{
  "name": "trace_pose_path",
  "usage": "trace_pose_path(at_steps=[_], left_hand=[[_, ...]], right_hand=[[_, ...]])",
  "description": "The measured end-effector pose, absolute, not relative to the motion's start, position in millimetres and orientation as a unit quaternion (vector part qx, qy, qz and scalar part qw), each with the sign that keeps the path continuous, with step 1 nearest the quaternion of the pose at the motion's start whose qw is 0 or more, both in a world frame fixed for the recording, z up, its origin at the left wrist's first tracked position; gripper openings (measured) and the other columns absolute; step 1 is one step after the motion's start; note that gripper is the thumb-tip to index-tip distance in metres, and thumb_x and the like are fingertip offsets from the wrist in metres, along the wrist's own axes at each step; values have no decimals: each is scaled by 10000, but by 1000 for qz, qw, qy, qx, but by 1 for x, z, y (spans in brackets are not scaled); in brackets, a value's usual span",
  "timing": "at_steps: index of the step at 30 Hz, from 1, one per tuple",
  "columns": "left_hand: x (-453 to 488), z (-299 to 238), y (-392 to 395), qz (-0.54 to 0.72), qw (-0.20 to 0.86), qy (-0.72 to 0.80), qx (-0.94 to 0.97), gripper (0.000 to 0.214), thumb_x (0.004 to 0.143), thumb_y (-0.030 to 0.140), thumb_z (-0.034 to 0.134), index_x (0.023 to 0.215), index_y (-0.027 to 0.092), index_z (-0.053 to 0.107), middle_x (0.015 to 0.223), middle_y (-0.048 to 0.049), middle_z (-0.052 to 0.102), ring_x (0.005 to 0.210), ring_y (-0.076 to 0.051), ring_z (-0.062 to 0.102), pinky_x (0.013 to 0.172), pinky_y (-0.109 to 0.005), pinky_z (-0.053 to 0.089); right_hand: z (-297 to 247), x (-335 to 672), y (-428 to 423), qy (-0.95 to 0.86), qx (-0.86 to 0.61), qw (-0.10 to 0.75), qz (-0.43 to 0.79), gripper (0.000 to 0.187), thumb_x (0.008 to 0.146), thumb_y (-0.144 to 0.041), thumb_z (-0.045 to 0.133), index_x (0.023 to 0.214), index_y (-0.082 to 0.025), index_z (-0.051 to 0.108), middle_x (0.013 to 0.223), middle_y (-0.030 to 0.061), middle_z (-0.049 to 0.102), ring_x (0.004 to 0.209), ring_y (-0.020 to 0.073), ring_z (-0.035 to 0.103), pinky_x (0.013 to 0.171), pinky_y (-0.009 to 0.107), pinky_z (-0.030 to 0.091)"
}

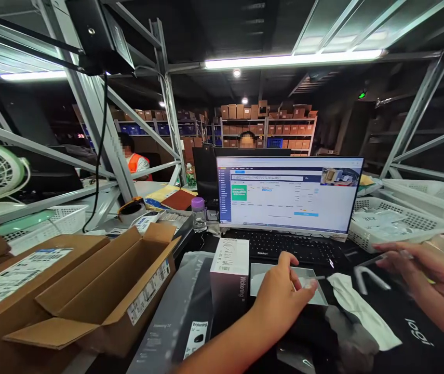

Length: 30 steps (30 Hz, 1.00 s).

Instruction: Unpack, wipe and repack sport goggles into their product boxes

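Observation:
My left hand [282,291] hovers over a shallow whitish tray [258,270] in front of the keyboard. Its fingers are curled, with the thumb close to a small pale piece that I cannot make out. At the right, my right hand [430,285] pinches a thin, greyish piece [380,258], blurred at the fingertips. A white bent strip [370,280] is just below it. Between the hands lies a crumpled white wrapper or cloth [364,309]. A dark translucent, blurred thing [352,337] sits nearer to me. Left of my left hand stands a white box marked "Wakening" [229,275].
A lit monitor [284,208] and black keyboard [280,246] stand ahead. On the left are an open cardboard box [128,283], a grey package [171,317] and a purple-lidded bottle [198,213]. A white basket [397,223] is on the right. Other people sit farther back.

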<state>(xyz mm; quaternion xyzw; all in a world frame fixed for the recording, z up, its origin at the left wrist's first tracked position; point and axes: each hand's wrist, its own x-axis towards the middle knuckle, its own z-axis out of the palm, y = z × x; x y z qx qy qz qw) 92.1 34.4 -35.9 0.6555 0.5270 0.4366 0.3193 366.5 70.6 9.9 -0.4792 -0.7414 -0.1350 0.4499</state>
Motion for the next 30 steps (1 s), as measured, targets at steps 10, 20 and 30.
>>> trace_pose_path(at_steps=[10,20,30], left_hand=[[100,-36,25,576,385,373,618,474,994,572,397,903,163,619,779,-62,668,703,-174,695,657,-286,552],[89,-23,30,646,367,390,544,189,802,357,780,862,185,731,844,-40,740,821,-166,697,776,-262,552],[91,-35,42,606,366,446,548,271,772,433,760,866,180,743,880,-74,769,822,-200,719,756,-298,570]], right_hand=[[9,334,68,-804,-460,364,93,258,910,-471,572,1081,-302,664,924,56,794,756,277,760,631,339,594],[17,334,76,-763,-384,306,420,388,900,-574,642,849,-191,684,764,101,764,750,254,751,717,338,606],[19,351,87,-701,-338,358,516,298,794,-455,818,918,-188,775,1154,153,758,912,294,764,857,427,627]])
